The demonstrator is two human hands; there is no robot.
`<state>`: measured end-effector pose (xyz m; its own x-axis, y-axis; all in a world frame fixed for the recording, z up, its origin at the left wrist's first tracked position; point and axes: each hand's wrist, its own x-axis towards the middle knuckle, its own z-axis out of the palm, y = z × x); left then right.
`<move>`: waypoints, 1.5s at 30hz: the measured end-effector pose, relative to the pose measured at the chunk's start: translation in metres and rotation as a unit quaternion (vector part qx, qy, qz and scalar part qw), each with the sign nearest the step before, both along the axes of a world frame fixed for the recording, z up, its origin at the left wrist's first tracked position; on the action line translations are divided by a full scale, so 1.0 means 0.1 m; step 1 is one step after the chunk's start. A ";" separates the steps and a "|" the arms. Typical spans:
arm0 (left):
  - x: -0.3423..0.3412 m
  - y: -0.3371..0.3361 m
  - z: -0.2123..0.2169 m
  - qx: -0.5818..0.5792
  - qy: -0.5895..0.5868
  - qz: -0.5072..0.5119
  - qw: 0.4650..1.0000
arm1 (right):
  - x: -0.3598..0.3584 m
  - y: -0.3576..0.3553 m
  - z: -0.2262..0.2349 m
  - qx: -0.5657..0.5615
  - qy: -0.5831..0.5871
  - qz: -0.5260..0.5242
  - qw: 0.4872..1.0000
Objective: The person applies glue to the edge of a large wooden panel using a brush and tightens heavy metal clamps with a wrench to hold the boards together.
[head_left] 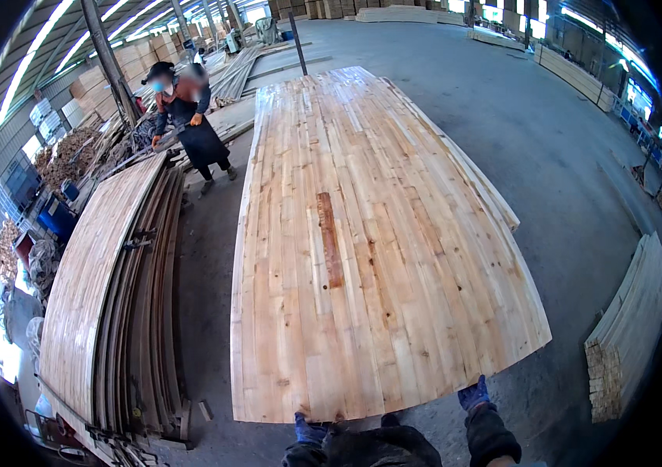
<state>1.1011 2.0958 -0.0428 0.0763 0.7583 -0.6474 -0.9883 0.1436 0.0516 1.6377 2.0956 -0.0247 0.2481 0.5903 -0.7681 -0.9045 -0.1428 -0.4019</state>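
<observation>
1. A timber works or sawmill hall; a wide concrete floor [549, 148] runs under a high roof with long strip lights [28, 70].
2. A large glued panel of joined wooden boards [362, 249] lies in the middle; a second stack of panels [105, 288] stands to its left.
3. Bundled planks [630, 327] and further lumber piles [98, 86] line the edges; a person in a dark apron [191, 124] works beside them.

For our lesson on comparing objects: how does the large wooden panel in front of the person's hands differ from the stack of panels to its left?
The large wooden panel is a single top sheet lying flat; the stack of panels shows many layered edges. The large panel looks wider and has a dark brown strip; the stack's top sheet looks narrower and plainer. The left hand and right hand are at the large panel's near edge, not the stack. Both are pale jointed boards.
</observation>
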 end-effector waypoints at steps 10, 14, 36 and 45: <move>0.15 0.01 0.00 -0.033 0.140 0.000 0.990 | 0.18 0.15 -0.11 -0.050 0.045 -0.056 0.996; 0.07 0.00 -0.14 0.015 0.204 -0.033 0.978 | 0.12 0.14 -0.03 -0.036 0.054 -0.054 0.996; 1.01 -0.09 0.35 -0.098 0.028 -0.108 0.989 | 0.39 0.09 0.07 -0.107 0.014 0.044 0.993; 1.56 0.07 0.45 -0.121 0.006 0.009 0.993 | 0.55 0.27 0.01 -0.075 0.081 0.010 0.994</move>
<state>1.2572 2.1027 0.0022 0.0551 0.5819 -0.8114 -0.9903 0.1354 0.0298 1.6925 2.1229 -0.0239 0.1039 0.4699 -0.8766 -0.9519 -0.2085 -0.2245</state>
